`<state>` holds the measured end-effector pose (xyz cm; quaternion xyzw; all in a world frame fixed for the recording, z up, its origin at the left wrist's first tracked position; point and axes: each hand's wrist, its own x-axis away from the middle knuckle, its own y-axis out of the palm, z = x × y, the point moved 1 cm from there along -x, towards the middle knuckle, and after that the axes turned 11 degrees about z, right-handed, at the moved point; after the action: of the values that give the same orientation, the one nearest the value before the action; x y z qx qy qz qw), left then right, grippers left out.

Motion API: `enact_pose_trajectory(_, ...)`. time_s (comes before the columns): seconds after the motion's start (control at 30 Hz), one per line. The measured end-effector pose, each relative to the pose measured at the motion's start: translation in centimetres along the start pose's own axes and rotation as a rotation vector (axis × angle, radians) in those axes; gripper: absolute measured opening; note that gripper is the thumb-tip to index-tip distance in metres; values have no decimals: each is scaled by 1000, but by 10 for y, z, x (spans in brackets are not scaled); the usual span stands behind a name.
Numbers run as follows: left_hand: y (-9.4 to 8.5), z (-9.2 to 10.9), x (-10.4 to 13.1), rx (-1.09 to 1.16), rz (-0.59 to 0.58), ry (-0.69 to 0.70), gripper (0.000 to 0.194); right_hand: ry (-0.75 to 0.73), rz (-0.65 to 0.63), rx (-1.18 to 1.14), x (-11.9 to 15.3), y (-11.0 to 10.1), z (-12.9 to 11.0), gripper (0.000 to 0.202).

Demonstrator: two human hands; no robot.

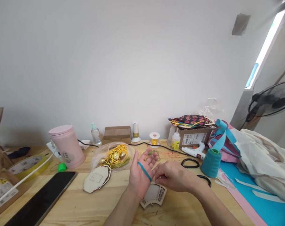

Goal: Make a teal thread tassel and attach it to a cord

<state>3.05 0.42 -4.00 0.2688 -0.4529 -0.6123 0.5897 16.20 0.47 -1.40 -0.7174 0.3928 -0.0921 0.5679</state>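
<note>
Above the pale fretwork wooden cutout (154, 195), I spread my left hand (140, 175), teal elastic band (144, 171) across it, while my right hand (174, 179) seemingly pinches thin yellow cord (154, 153), which next needs looping taut.

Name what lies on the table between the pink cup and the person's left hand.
In the head view, between the pink cup and the left hand lie a clear bag of yellow cord and gold beads and a pale cutout piece.
</note>
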Motion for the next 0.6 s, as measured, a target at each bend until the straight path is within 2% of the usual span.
enact_pose_trajectory(0.17,-2,9,1,114,-5,122,40,72,-69,-9,9,-8,6,16)
enact_pose_trajectory(0.27,-2,12,3,162,-14,157,41,93,-56,37,24,-14,6,16)
enact_pose_trajectory(0.37,7,10,4,147,-23,188,41,135,-6,103,42,-23,1,18)
enact_pose_trajectory(0.47,25,1,2,50,-10,226,40,138,21,136,57,-37,-7,21)
enact_pose_trajectory(0.53,36,-10,-1,-92,24,216,35,113,39,150,61,-47,-12,22)
enact_pose_trajectory(0.6,43,-26,-4,-296,57,67,38,78,83,141,61,-56,-12,21)
